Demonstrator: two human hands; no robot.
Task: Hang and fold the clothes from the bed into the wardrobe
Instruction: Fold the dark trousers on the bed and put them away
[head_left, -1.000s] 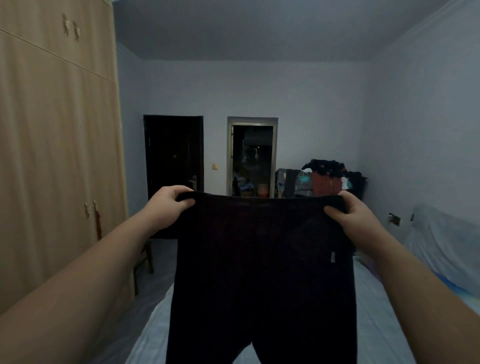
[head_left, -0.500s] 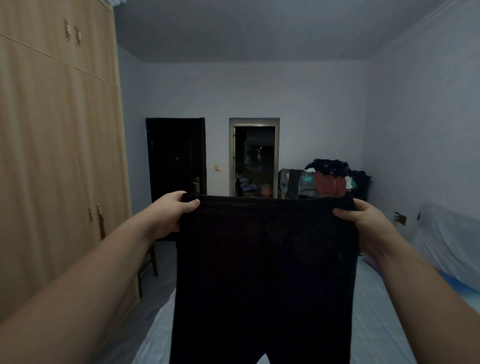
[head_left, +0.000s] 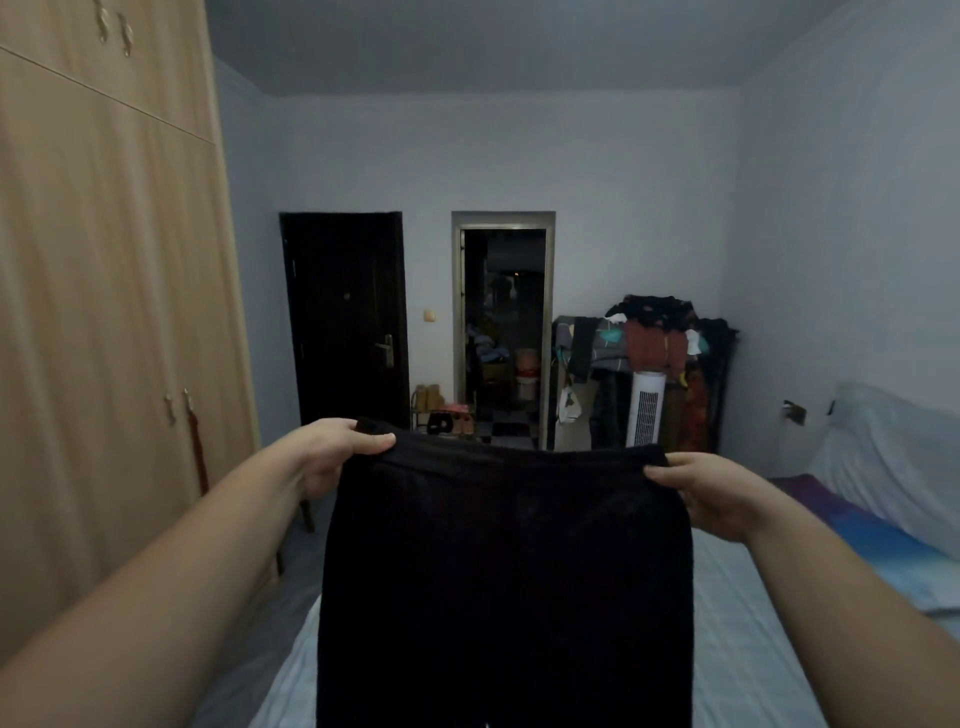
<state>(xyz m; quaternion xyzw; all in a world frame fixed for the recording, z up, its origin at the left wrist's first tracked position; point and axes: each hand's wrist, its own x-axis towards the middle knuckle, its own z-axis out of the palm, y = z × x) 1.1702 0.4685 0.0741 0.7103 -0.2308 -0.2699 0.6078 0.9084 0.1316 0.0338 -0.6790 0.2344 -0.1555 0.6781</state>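
The task looks barely under way: the left hand (head_left: 332, 457) and right hand (head_left: 711, 493) each pinch a top corner of the black trousers (head_left: 504, 582), held up flat above the bed (head_left: 748, 639), neither folded nor hung. The wooden wardrobe (head_left: 109, 322) along the left wall has its doors closed. At the far wall stand a dark door (head_left: 345, 317), an open doorway (head_left: 504, 332) and a loaded clothes rack (head_left: 654, 353).

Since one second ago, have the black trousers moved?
Yes. The trousers have come down: their waistband, earlier covering the lower doorway, now hangs below it, held by both hands.
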